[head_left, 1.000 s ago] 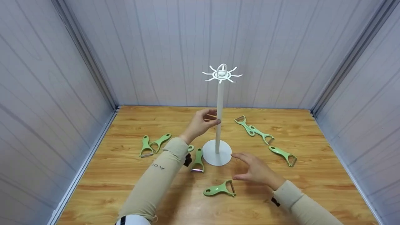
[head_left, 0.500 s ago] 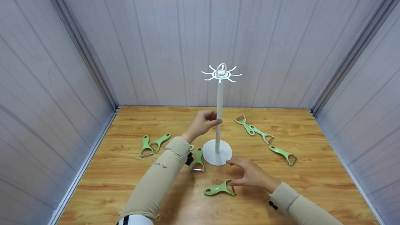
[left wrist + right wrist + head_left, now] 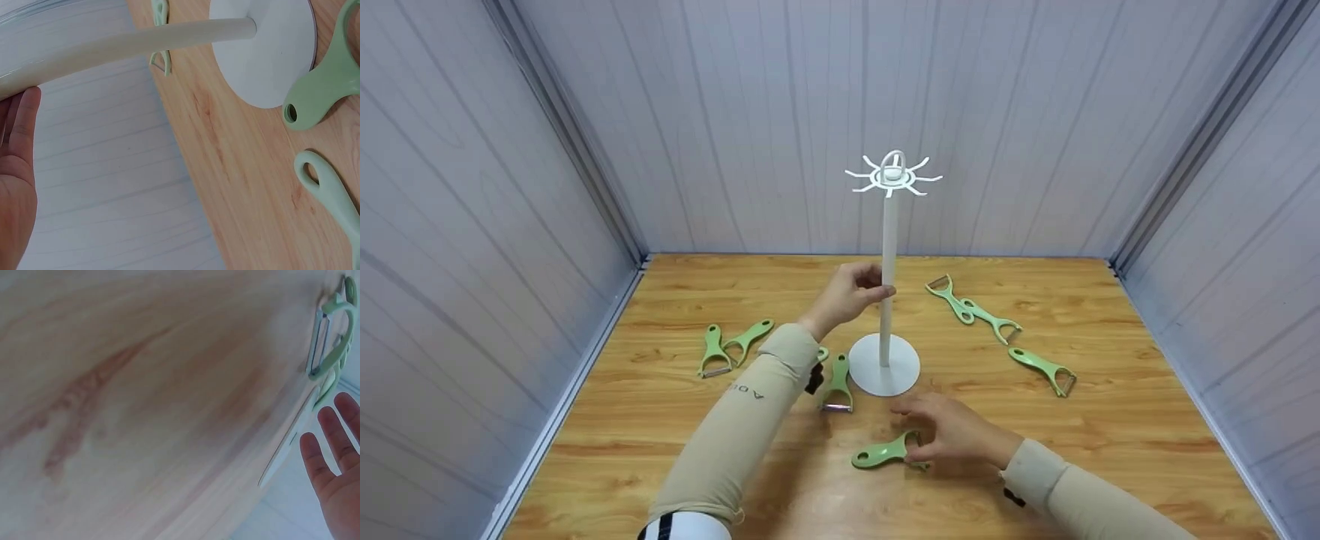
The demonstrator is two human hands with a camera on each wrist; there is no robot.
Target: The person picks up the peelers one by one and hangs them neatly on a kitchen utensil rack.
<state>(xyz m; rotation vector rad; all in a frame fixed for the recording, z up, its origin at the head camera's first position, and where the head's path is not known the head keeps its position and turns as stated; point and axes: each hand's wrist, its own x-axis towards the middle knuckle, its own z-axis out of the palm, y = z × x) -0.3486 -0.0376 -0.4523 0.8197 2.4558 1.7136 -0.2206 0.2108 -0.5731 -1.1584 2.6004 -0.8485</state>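
A white stand [image 3: 889, 240] with a ring of hooks at its top rises upright from a round base [image 3: 900, 375]. My left hand [image 3: 844, 296] holds its pole about mid-height, thumb in front and fingers behind. In the left wrist view, fingers [image 3: 25, 115] lie against the pole. Nearest to me on the table lies a green Y-shaped peeler [image 3: 877, 455], handle to the left. Over its blade end hovers my right hand [image 3: 956, 431], thumb and fingers spread apart; whether it touches the peeler I cannot tell. The right wrist view shows straight fingers [image 3: 337, 439].
Another green peeler [image 3: 840, 379] lies left of the base, beside one mostly hidden by my left sleeve [image 3: 750, 405]. Two peelers [image 3: 713, 345] lie farther left. On the right are two touching peelers [image 3: 952, 300] and a single peeler [image 3: 1042, 366]. Panel walls enclose the table [image 3: 697, 285].
My right hand has moved left and nearer to me, from beside the base to over the front peeler's blade end. The left hand stays on the pole.
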